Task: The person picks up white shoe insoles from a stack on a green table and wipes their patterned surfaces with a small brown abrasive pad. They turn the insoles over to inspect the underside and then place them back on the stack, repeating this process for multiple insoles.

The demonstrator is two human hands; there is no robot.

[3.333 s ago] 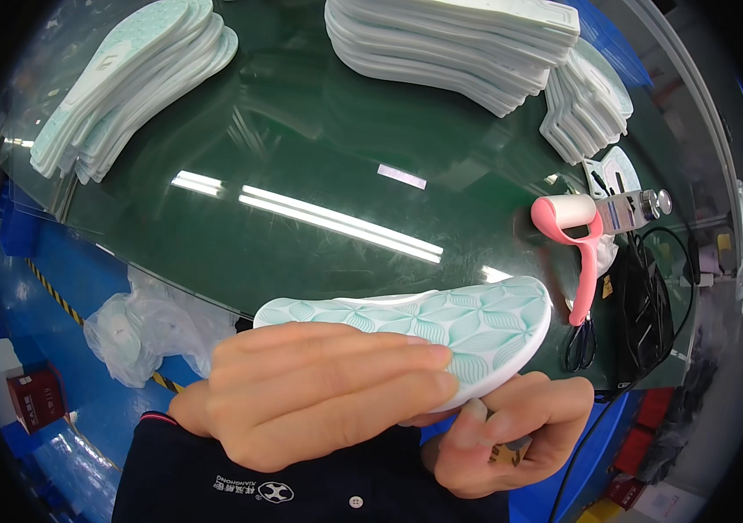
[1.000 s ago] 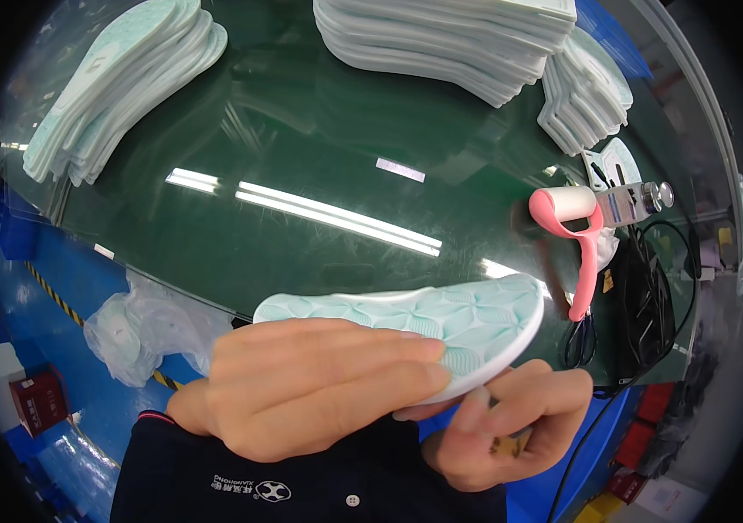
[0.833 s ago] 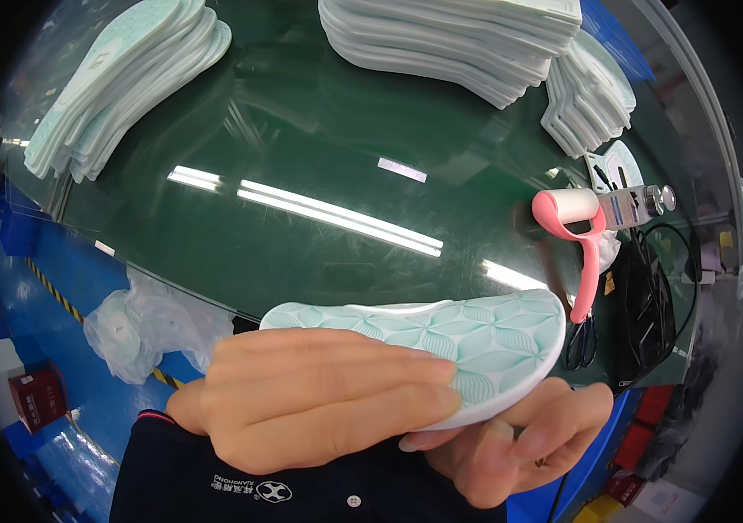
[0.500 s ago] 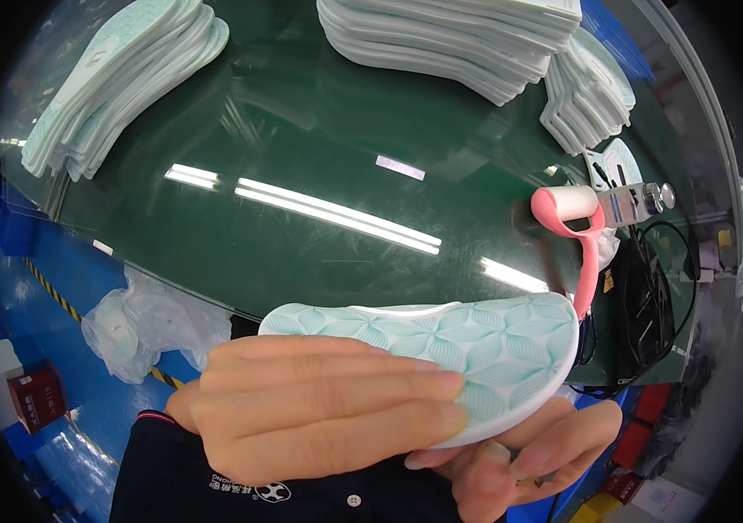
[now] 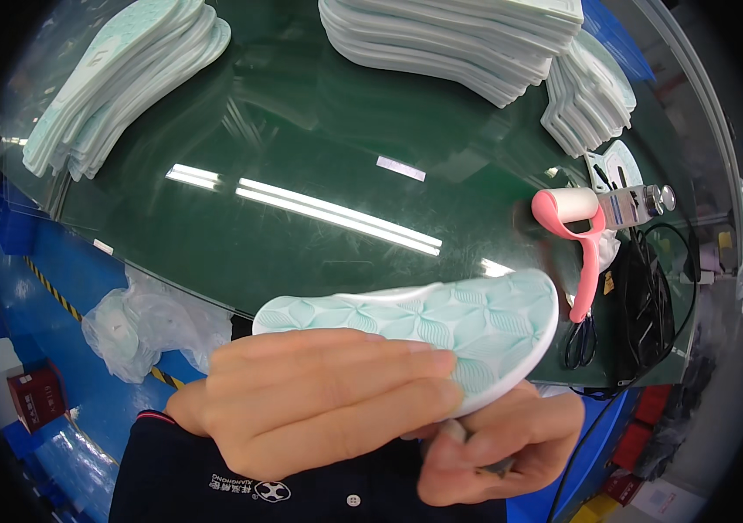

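A shoe sole (image 5: 476, 322), white with a raised mint-green petal pattern, is held tilted above the table's near edge. Across its patterned face lie the fingers of my left hand (image 5: 319, 401); the thumb is hidden behind it, and the hand grips the sole. Below the sole's right end is my right hand (image 5: 502, 444), closed, its fingers curled in and the thumb bent over. A small dark bit shows between those fingers, too little to name. Whether this hand touches the sole is hidden.
Stacks of similar soles stand at the far left (image 5: 127, 83), far middle (image 5: 450, 44) and far right (image 5: 589, 96) of the green table (image 5: 301, 148). On the right lie a pink-handled lint roller (image 5: 589, 253), a clear bottle (image 5: 624, 207), scissors (image 5: 580, 342) and a black bag (image 5: 646, 314).
The sole's right end has moved up and to the left, uncovering the scissors. My right hand has shifted left and its fingers have curled in more. My left hand stays on the sole.
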